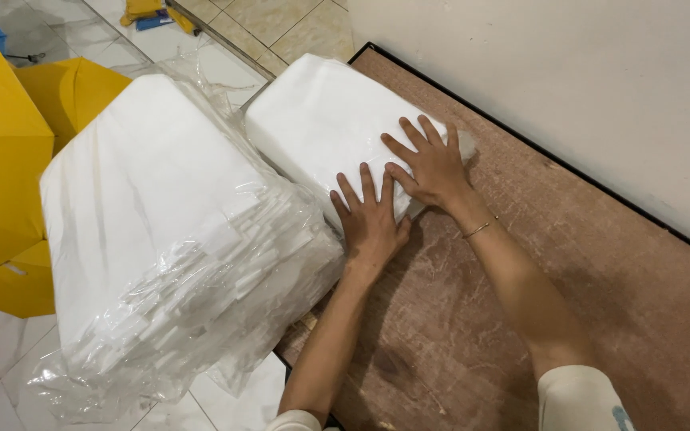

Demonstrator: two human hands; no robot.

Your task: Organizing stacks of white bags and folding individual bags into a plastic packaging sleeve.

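Left hand (370,219) and right hand (431,166) pressing flat, fingers spread, side by side on small white stack (329,128), gripping nothing, large plastic-wrapped stack (161,231) lying at 9 o'clock, brown board (521,279) underneath.

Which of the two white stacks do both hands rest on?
The smaller white stack on the brown board; the larger plastic-wrapped stack lies untouched beside it.

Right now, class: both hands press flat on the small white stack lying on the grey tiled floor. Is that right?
Not quite. The head view shows the left hand and right hand flat on the small white stack, but it lies on the brown board, not on tiles.
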